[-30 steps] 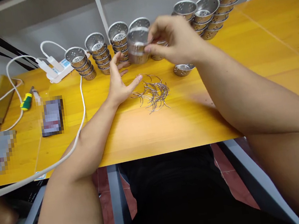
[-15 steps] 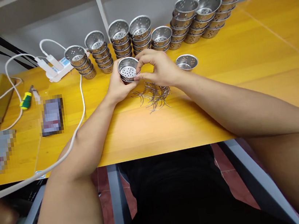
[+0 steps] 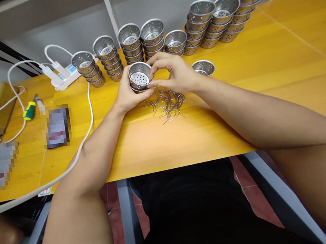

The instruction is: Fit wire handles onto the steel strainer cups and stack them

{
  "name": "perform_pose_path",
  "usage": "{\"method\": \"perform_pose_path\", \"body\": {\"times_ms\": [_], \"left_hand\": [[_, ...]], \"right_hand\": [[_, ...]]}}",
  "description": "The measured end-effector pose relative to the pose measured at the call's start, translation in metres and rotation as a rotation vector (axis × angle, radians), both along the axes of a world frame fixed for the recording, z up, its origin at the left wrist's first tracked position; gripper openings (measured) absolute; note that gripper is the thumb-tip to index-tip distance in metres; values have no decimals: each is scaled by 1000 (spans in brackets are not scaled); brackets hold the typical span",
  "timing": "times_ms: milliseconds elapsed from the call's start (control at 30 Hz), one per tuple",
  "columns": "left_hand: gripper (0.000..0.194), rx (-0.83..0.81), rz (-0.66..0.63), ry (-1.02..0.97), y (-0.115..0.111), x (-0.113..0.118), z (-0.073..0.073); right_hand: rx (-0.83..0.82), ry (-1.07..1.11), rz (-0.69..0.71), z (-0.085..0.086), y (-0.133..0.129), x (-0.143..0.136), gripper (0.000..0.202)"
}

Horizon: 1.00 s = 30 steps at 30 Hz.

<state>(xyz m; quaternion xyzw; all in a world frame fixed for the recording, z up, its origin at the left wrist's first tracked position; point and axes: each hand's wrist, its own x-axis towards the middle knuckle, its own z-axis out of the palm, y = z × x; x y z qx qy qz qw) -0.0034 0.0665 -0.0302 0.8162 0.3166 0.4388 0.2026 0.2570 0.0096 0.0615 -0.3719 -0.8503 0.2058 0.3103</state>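
Note:
A perforated metal cup (image 3: 140,78) is held by my left hand (image 3: 127,92), whose fingers and thumb wrap round its outside, mouth tilted toward me. My right hand (image 3: 171,73) pinches at the cup's right rim with thumb and forefinger. What lies between those fingertips is too small to make out. Just below both hands, a loose pile of thin curved metal wires (image 3: 169,104) rests on the yellow table (image 3: 160,146). A single perforated cup (image 3: 204,67) with a wire across its inside stands right of my right hand, partly hidden behind the forearm.
Stacks of perforated cups (image 3: 153,35) line the back of the table. At the left are a power strip (image 3: 67,76) with plugs, a green-and-yellow handled tool (image 3: 30,110) and two blurred-out flat items (image 3: 57,127). A white cable (image 3: 84,142) crosses over my left forearm.
Hardly anything differs: both hands keep their place at the cup, with my right fingers shifting very slightly at its rim. The whole view has tilted a little.

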Motion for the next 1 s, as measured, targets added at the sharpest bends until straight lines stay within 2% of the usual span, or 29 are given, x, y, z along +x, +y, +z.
{"method": "perform_pose_path", "body": {"times_ms": [133, 233, 300, 367, 467, 567, 667, 800, 1000], "left_hand": [[98, 11, 59, -38, -3, 0, 7], [98, 8, 123, -44, -3, 0, 9], [98, 19, 161, -59, -3, -1, 10], [93, 23, 199, -85, -1, -4, 9], [83, 3, 260, -137, 4, -12, 8], [81, -23, 364, -205, 12, -24, 5], [83, -14, 436, -206, 15, -32, 1], [85, 14, 428, -121, 14, -34, -4], [89, 6, 381, -118, 18, -34, -12]], "right_hand": [[14, -28, -22, -1, -1, 0, 77], [-77, -48, -92, 2, 2, 6, 88], [-128, -49, -133, 7, 6, 11, 88], [-144, -65, -134, 12, 9, 16, 78], [-138, -185, -60, 13, 15, 22, 54], [-100, -325, -25, 4, 20, 23, 34], [-27, -387, -18, -11, 22, 18, 36], [50, -466, 65, -25, 19, 1, 42], [66, -578, 88, -23, 16, -14, 32]]}}
